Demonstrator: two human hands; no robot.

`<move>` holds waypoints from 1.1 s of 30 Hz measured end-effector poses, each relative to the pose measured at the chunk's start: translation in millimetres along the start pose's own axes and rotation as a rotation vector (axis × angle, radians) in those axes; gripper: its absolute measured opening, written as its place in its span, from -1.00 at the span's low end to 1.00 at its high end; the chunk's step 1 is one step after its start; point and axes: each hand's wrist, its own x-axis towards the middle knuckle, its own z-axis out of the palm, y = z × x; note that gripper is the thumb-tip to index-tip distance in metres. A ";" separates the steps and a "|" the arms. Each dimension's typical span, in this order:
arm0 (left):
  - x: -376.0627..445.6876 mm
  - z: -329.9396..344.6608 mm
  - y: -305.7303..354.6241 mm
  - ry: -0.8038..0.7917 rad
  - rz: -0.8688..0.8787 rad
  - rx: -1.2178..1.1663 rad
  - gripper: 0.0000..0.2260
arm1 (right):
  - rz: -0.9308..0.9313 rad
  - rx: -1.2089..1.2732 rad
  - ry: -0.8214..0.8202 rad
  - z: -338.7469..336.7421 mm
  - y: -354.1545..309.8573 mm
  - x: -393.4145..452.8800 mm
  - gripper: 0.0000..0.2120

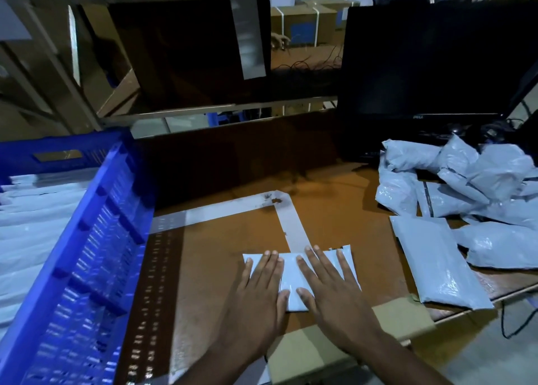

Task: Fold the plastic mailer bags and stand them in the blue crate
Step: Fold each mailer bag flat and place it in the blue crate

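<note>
Both hands, left hand [259, 291] and right hand [329, 291], lie flat with fingers straight on the folded bag [291, 274] at the table's [334, 218] near edge, likely pressing its crease. Folded bags already stand in the crate [96, 239] to the left; the unfolded pile [465, 186] waits on the right.
</note>
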 end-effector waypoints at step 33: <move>-2.9 16.3 4.3 0.177 0.159 -0.018 -0.50 | -0.020 0.158 0.012 4.5 -1.5 -12.5 -0.50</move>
